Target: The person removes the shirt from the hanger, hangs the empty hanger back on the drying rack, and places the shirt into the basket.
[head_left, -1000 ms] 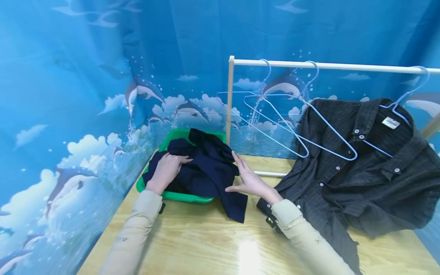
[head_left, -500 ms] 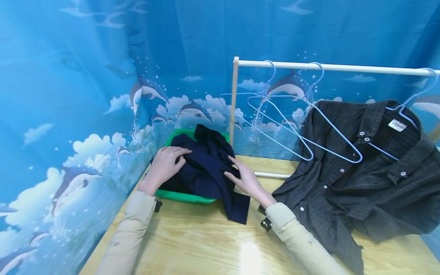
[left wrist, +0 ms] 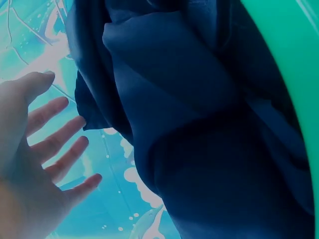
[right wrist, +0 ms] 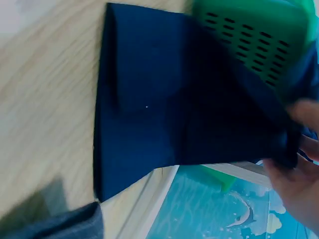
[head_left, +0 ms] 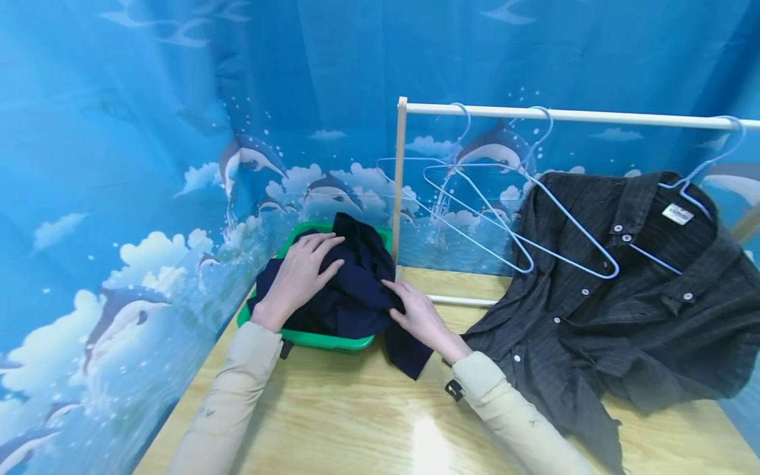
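A dark navy garment [head_left: 362,287] lies bunched in a green basket [head_left: 323,340], one end hanging over the right side onto the table. My left hand [head_left: 303,274] is over the pile, its fingers loosely spread; in the left wrist view that hand [left wrist: 37,164] shows a gap between its fingertips and the cloth. At the basket's right side, my right hand [head_left: 424,320] pinches the garment where it spills out. The right wrist view has thumb and fingers of the hand [right wrist: 299,186] around a fold, with the cloth's flat end spread across the wooden table.
To the right stands a rack with a white rail [head_left: 594,116] and a wooden post [head_left: 399,185]. Bare blue hangers [head_left: 483,198] hang from it, beside a dark striped shirt [head_left: 623,316] on another hanger. A dolphin-print curtain [head_left: 148,165] surrounds the wooden table [head_left: 356,422].
My left hand has moved forward and right over the pile. My right hand has shifted left and now pinches the cloth, and the hanging end has swung with it.
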Available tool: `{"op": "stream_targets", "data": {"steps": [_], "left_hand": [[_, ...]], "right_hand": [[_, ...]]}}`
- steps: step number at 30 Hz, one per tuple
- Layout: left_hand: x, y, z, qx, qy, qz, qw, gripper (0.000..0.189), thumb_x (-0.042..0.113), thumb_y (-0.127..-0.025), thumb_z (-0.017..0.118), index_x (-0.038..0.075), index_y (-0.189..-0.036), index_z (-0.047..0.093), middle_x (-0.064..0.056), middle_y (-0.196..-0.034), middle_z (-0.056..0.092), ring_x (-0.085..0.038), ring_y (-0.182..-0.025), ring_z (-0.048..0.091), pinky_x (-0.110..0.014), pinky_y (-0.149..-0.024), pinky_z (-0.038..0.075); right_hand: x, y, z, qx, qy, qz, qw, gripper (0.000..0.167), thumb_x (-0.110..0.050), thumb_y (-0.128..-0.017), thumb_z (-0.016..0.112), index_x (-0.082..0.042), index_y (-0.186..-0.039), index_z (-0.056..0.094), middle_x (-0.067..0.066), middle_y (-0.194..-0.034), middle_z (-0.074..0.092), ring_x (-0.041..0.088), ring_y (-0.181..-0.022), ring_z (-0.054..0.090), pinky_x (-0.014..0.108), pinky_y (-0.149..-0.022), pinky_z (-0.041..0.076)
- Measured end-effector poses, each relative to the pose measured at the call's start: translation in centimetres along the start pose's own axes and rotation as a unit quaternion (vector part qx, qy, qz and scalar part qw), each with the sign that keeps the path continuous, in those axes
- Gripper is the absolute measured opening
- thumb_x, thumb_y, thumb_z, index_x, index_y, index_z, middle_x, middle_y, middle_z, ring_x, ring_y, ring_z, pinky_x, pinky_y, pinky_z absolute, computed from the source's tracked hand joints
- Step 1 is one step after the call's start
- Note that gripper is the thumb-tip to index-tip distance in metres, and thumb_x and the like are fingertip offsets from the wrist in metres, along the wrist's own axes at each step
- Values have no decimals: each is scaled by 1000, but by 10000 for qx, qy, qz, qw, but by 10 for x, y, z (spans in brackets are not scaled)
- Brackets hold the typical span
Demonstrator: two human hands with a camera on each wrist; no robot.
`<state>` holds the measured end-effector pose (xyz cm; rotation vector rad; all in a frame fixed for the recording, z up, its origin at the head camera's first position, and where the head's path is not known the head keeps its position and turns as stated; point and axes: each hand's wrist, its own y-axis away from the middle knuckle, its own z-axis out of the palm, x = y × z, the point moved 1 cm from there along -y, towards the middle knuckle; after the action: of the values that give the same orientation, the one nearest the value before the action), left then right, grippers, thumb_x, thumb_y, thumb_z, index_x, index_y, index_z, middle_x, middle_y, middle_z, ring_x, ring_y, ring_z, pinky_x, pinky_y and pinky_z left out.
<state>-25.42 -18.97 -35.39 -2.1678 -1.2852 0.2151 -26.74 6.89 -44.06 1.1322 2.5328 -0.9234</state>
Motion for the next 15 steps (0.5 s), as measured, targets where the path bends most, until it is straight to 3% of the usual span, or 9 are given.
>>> {"op": "stream_targets", "data": {"steps": [5, 10, 13, 15], "left_hand": [[-1, 1, -2, -89, 1, -176, 9998, 60, 37, -99, 67, 12, -150, 48, -17, -153, 46, -39, -139, 42, -59, -112, 35], [-7, 2, -9, 156, -11, -101, 9998, 87, 43, -90, 76, 20, -160, 30, -17, -165, 24, -43, -146, 30, -65, -114, 28], [-12, 4, -12, -89, -142, -97, 9998, 97, 48, -83, 81, 25, -161, 28, -16, -168, 15, -44, -149, 22, -70, -114, 22], [-16, 8, -12, -549, -298, -274, 9977, 96, 49, -81, 83, 26, -160, 32, -16, -168, 13, -46, -151, 17, -75, -112, 18]], "right_hand": [[-9, -21, -13, 857, 263, -215, 9957, 38, 5, -85, 77, -4, -122, 72, 16, -117, 73, 35, -104, 70, 46, -87, 57], [-34, -54, -25, 1548, 24, -874, 9841, 33, 5, -86, 77, -11, -116, 77, 9, -109, 76, 28, -102, 70, 44, -86, 58], [-47, -70, -20, 1517, -134, -1105, 9821, 33, 3, -88, 76, -16, -114, 79, 5, -108, 77, 24, -102, 70, 40, -86, 59], [-51, -77, -12, 1174, -129, -1036, 9876, 34, 2, -90, 74, -19, -116, 79, 4, -110, 76, 22, -101, 71, 37, -83, 59]]}}
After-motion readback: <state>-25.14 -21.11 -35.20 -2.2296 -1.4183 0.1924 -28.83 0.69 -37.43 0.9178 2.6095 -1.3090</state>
